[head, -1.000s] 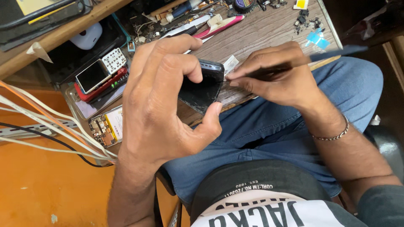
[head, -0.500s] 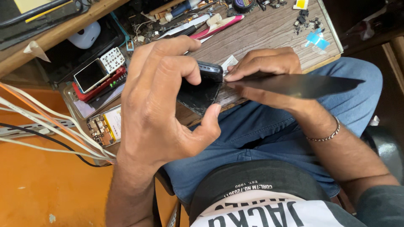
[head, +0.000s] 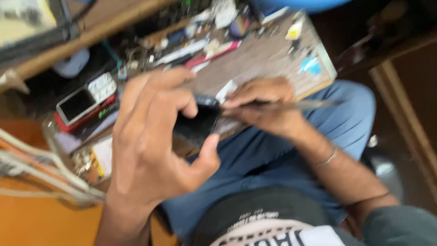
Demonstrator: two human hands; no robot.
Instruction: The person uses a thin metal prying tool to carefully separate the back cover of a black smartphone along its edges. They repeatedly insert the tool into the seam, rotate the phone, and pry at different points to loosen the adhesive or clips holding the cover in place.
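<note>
head view, and it's smeared with motion, so i read it loosely. my left hand [head: 157,146] is curled around a small dark phone [head: 196,126], thumb underneath and fingers arched over the top edge, so that hand is closed on it and holds it above the lap, just off the near edge of the wooden board [head: 268,59]. my right hand [head: 266,107] is pinched shut on a thin metal tool [head: 291,105] that lies nearly level, its shaft running out to the right past the knuckles and its tip meeting the phone's right edge. whether the tip is actually inside a seam i can't tell; the blur hides it.

around the hands: the board sits across the blue jeans [head: 291,150] and carries a scatter of small parts, a pink-handled tool [head: 214,52] and a bit of blue tape [head: 312,66]. to the left, a white and red handset [head: 86,102] lies on a pile of other bits, and pale cables [head: 41,177] run across the orange floor [head: 36,223]. a thin bracelet [head: 328,157] sits on the right wrist.

my judgement: the step in hand is working the tool along the phone's edge, prying or picking at it. the next move calls for a steady left-hand hold so the phone doesn't twist, and light, controlled pressure from the right, since the tool could slip off the edge toward the left fingers close by.
</note>
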